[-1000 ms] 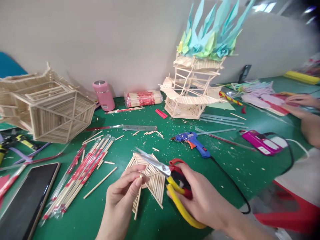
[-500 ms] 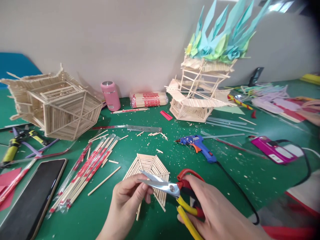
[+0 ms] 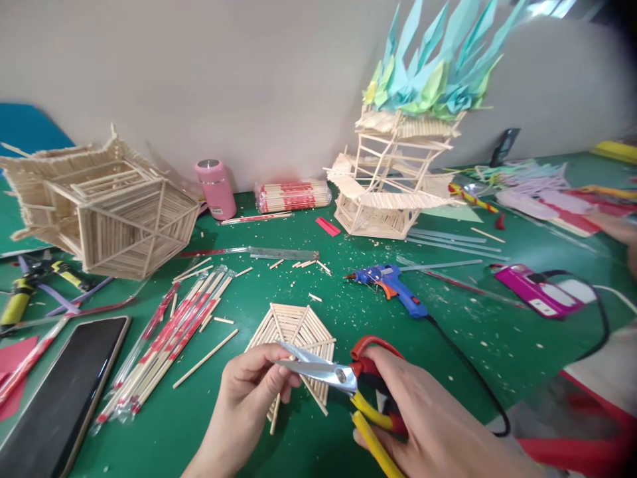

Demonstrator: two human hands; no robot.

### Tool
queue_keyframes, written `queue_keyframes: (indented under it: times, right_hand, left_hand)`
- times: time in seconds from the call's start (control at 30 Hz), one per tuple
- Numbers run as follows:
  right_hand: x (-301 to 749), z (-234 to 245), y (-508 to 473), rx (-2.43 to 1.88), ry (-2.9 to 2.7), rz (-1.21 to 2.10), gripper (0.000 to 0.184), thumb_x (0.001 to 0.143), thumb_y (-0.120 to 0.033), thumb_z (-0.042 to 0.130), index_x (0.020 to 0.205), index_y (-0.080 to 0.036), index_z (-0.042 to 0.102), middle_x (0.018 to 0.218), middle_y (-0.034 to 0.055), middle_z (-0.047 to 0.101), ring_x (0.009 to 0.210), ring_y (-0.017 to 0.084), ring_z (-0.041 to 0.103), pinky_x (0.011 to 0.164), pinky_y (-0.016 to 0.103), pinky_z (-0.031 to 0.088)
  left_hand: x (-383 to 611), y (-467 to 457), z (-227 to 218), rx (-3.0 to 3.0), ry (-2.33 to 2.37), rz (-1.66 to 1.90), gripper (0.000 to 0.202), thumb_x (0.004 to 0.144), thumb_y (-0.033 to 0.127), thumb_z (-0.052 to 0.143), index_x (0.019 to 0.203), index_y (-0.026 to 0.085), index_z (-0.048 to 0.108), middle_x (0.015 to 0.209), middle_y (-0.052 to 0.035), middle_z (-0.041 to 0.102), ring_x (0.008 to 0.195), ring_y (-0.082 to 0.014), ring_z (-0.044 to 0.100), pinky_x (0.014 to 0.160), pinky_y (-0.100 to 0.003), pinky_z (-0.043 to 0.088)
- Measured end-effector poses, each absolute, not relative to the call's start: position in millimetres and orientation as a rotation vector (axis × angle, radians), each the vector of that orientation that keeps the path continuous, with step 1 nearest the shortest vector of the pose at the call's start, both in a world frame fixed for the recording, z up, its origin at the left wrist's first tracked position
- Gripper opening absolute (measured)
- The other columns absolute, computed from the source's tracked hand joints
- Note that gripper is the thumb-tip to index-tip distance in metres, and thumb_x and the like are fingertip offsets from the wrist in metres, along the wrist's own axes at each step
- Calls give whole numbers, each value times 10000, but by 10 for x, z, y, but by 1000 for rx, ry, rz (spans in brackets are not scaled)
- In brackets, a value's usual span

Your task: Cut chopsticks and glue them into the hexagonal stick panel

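Note:
My right hand (image 3: 423, 425) grips the red and yellow handles of a pair of scissors (image 3: 343, 382). The silver blades point left and are slightly apart, with their tips at my left fingertips. My left hand (image 3: 249, 392) is closed in a pinch on a thin wooden stick (image 3: 274, 411) that hangs down from the fingers, right at the blades. Just behind both hands a flat fan-shaped panel of glued sticks (image 3: 296, 335) lies on the green table (image 3: 249, 292).
A blue glue gun (image 3: 393, 285) with a black cord lies to the right. Wrapped chopstick bundles (image 3: 164, 338), a dark tablet (image 3: 60, 392), pliers (image 3: 30, 279) and a stick house (image 3: 104, 206) are on the left. A stick tower with paper cranes (image 3: 398, 166) stands behind. Another person's hand (image 3: 624, 232) is at far right.
The scissors swung down from above the panel to my left fingertips and the blades nearly closed. My left hand and its stick stayed low in front of the panel.

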State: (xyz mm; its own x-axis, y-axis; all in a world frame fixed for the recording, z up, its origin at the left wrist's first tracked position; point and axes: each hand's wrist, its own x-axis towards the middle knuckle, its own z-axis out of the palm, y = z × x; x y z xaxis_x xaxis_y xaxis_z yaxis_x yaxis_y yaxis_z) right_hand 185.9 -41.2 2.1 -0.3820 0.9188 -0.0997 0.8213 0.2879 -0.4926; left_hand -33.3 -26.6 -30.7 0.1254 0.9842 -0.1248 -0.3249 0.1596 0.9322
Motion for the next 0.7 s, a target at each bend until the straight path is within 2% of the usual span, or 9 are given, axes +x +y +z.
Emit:
queue_keyframes:
  times: [0.1,0.3,0.7]
  right_hand:
    - [1862,10,-429,-1624,-2339,699,253,711,-315,555,907,-179,471,808,105,610,660,226,599,523,358,518]
    - [1869,42,-455,-1635,-2324,753,299,715,-316,563,956,-164,473,792,92,607,658,220,596,548,369,522]
    - [1831,66,-444,-1649,-2279,810,231,692,-324,561,851,-172,491,808,129,618,680,240,604,571,390,534]
  left_hand:
    - [-338,-263,-309,925,955,1162,148,731,323,682,755,176,691,587,-20,635,517,-97,533,481,-182,428]
    - [-356,-270,-344,958,991,1130,135,730,318,683,758,188,704,600,-16,622,539,-92,512,492,-171,411]
    - [-378,-279,-356,1051,997,1115,98,765,297,649,776,213,699,618,-1,606,566,-91,493,521,-170,399]
